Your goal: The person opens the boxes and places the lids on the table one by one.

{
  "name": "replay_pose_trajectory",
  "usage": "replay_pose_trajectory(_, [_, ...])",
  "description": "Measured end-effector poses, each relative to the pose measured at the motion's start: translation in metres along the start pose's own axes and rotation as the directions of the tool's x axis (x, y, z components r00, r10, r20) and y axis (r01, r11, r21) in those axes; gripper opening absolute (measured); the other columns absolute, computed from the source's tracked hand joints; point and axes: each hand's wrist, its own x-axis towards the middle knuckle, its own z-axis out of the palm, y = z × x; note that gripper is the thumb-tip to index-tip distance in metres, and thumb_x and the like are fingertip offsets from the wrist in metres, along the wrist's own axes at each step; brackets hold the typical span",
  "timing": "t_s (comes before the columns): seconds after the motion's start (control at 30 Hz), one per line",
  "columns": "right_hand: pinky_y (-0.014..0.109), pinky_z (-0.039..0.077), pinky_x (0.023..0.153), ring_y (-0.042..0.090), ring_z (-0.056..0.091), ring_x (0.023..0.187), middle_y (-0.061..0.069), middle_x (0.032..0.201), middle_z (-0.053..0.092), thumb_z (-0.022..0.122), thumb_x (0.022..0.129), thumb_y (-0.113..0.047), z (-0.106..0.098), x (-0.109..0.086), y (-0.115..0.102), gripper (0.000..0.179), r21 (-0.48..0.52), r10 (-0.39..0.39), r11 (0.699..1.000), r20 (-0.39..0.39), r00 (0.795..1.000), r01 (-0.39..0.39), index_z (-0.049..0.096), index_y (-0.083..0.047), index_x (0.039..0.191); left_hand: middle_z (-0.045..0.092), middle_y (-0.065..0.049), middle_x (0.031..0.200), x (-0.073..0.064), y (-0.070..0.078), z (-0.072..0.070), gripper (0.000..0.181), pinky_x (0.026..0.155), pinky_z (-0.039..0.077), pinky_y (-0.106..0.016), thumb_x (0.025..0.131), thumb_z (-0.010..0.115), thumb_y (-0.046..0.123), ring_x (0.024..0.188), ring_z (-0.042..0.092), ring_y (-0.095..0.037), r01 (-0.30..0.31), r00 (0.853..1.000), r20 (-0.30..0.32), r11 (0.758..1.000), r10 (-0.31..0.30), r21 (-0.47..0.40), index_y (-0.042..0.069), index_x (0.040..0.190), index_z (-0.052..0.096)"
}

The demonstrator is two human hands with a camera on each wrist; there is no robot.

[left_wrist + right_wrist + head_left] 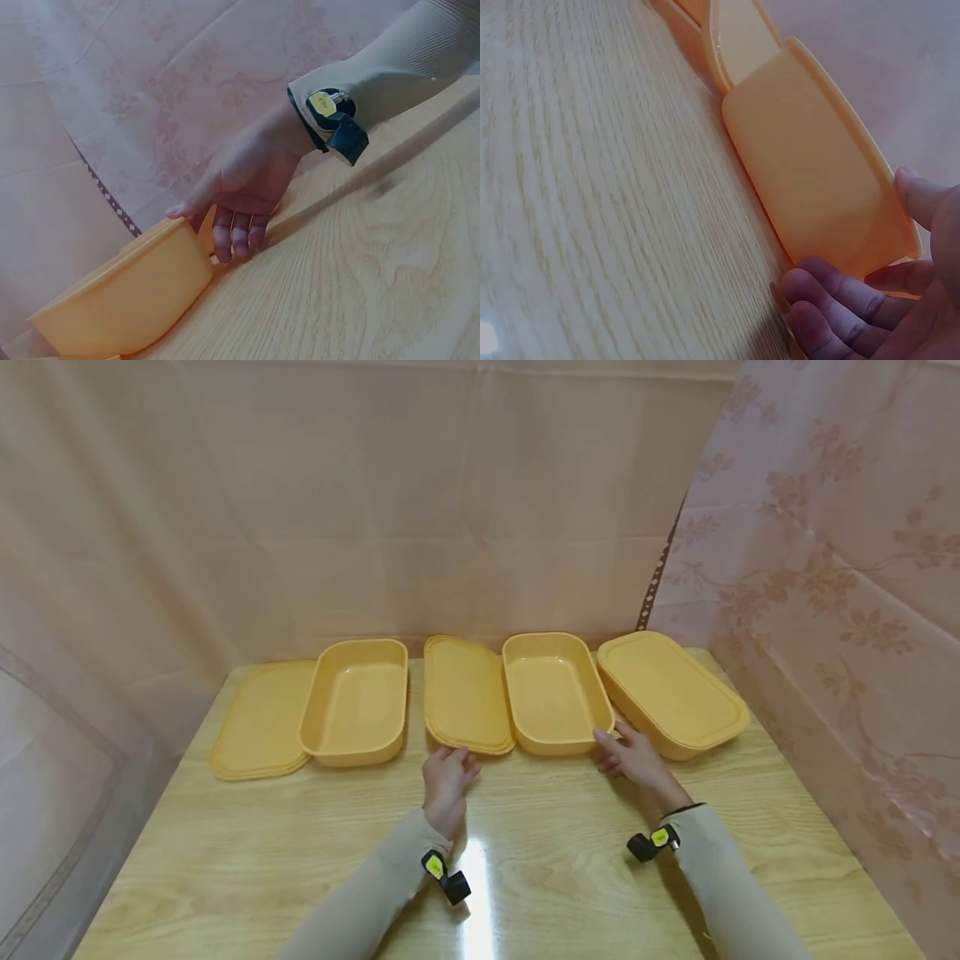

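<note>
My left hand (447,785) is at the near edge of a yellow lid (467,697), pinching it near the front. The lid lies tilted against the left side of an uncovered yellow food container (558,693). My right hand (633,760) grips that container's near right corner. In the right wrist view, the thumb presses the rim of the container (810,165) and an index finger goes round the corner; the other fingers are bent below. The left wrist view shows the right hand (244,187) at the container (135,292); the left hand is outside that view.
A lidded yellow container (675,689) stands at the right, close to my right hand. Further left are another uncovered container (358,702) and a flat lid (262,722) partly beside it. Cloth curtains (450,510) border the back and sides of the wooden table (562,860).
</note>
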Motion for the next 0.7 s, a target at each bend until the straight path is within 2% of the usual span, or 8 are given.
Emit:
replay_pose_trajectory(0.23, [0.028, 0.056, 0.063, 0.015, 0.065, 0.068, 0.014, 0.087, 0.07, 0.052, 0.1, -0.041, 0.004, 0.005, -0.001, 0.049, -0.015, 0.006, 1.0, 0.01, 1.0, -0.006, 0.049, 0.001, 0.124, 0.055, -0.011, 0.096, 0.003, 0.003, -0.004, 0.034, 0.08, 0.058, -0.027, 0.1, 0.046, 0.006, 0.089, 0.058, -0.018, 0.068, 0.997, -0.026, 0.998, -0.068, -0.019, -0.011, 0.13, 0.046])
replay_pose_trajectory(0.33, [0.029, 0.056, 0.062, 0.015, 0.064, 0.067, 0.015, 0.086, 0.07, 0.052, 0.1, -0.04, 0.006, 0.005, -0.001, 0.048, -0.005, 0.002, 1.0, 0.016, 1.0, -0.002, 0.048, 0.001, 0.124, 0.056, -0.014, 0.104, 0.003, 0.004, -0.006, 0.042, 0.081, 0.058, -0.028, 0.102, 0.043, 0.008, 0.094, 0.059, -0.019, 0.083, 0.996, -0.021, 0.996, -0.083, -0.016, -0.011, 0.139, 0.038])
replay_pose_trajectory(0.43, [0.028, 0.056, 0.061, 0.014, 0.064, 0.065, 0.014, 0.084, 0.069, 0.052, 0.1, -0.039, 0.008, 0.005, -0.001, 0.046, 0.005, 0.001, 1.0, 0.018, 1.0, -0.001, 0.049, 0.002, 0.122, 0.054, -0.014, 0.107, 0.002, 0.003, -0.007, 0.049, 0.08, 0.058, -0.026, 0.102, 0.043, 0.009, 0.092, 0.059, -0.018, 0.095, 0.995, -0.018, 0.995, -0.095, -0.02, -0.011, 0.145, 0.029])
replay_pose_trajectory(0.6, [0.028, 0.056, 0.059, 0.013, 0.063, 0.064, 0.012, 0.081, 0.069, 0.053, 0.1, -0.038, 0.012, 0.006, -0.001, 0.045, 0.013, 0.001, 1.0, 0.005, 1.0, -0.001, 0.051, 0.002, 0.12, 0.055, -0.01, 0.097, 0.003, 0.003, -0.008, 0.041, 0.074, 0.058, -0.024, 0.102, 0.041, 0.008, 0.08, 0.06, -0.012, 0.119, 0.993, 0.011, 0.991, -0.119, -0.065, -0.012, 0.138, 0.035])
replay_pose_trajectory(0.7, [0.028, 0.055, 0.059, 0.013, 0.062, 0.063, 0.011, 0.08, 0.069, 0.053, 0.1, -0.038, 0.013, 0.006, -0.002, 0.046, 0.017, -0.005, 1.0, -0.007, 1.0, 0.005, 0.051, 0.002, 0.122, 0.056, -0.015, 0.101, 0.003, 0.004, -0.007, 0.037, 0.075, 0.058, -0.025, 0.103, 0.035, 0.008, 0.081, 0.06, -0.014, 0.134, 0.99, 0.051, 0.987, -0.129, -0.09, -0.013, 0.134, 0.037])
